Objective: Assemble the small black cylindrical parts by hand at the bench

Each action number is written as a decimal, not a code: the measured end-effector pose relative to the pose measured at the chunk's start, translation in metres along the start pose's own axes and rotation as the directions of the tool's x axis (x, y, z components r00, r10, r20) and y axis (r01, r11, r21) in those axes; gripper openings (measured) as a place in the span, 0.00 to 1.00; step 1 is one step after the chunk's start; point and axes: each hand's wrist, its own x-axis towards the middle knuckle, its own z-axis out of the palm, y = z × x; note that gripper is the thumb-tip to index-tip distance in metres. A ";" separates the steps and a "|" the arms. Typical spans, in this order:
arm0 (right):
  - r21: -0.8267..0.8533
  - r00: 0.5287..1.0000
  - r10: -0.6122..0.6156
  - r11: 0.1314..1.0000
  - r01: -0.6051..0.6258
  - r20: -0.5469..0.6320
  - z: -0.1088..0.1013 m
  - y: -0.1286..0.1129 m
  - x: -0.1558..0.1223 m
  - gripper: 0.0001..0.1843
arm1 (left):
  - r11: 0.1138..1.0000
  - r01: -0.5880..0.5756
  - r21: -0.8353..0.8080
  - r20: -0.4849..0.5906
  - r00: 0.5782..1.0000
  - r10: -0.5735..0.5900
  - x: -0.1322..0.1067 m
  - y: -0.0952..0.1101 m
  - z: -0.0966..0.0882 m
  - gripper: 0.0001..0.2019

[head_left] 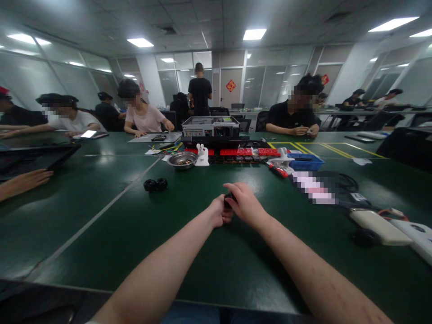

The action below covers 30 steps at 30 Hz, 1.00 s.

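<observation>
Over the green table, my left hand (220, 212) is closed around a small black round part (230, 200), mostly covered by fingers; its exact kind I cannot make out. From the right, my right hand (245, 203) grips the same part, thumb on the near side and fingers bent over the top. Two knobbly black toy wheels (155, 184) lie side by side on the table, left of and beyond my hands. Farther back stands a steel bowl (182, 160) with small metal pieces in it.
A white rabbit-shaped stand (202, 155), red bins (236, 152), a red-handled tool (278, 170) and a blue tray (306, 161) line the back. Cables and a cream power bank (380, 226) lie right. A co-worker's hand (35, 181) rests at left; other people sit opposite.
</observation>
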 end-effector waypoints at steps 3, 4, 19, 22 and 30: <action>0.095 0.979 0.198 0.977 -0.192 -0.052 -0.001 0.003 0.000 0.24 | 0.993 -0.097 0.069 -0.089 0.991 0.103 -0.001 0.001 0.000 0.15; 0.191 0.935 0.353 0.920 -0.342 -0.027 0.000 0.007 0.000 0.25 | 0.968 -0.214 0.128 -0.135 0.964 0.230 -0.004 0.001 -0.001 0.15; 0.595 0.723 0.636 0.480 -0.644 0.269 0.014 0.025 -0.001 0.22 | 0.251 -0.641 0.725 0.241 0.577 0.780 -0.025 0.004 -0.002 0.13; 0.484 0.846 0.529 0.725 -0.490 0.065 0.017 0.028 -0.004 0.19 | 0.359 -0.647 0.673 0.176 0.611 0.772 -0.024 0.003 0.000 0.12; 0.056 0.999 0.021 0.998 -0.023 0.047 0.002 0.008 -0.006 0.22 | 0.997 -0.010 0.078 -0.032 0.999 0.013 0.005 -0.001 -0.006 0.18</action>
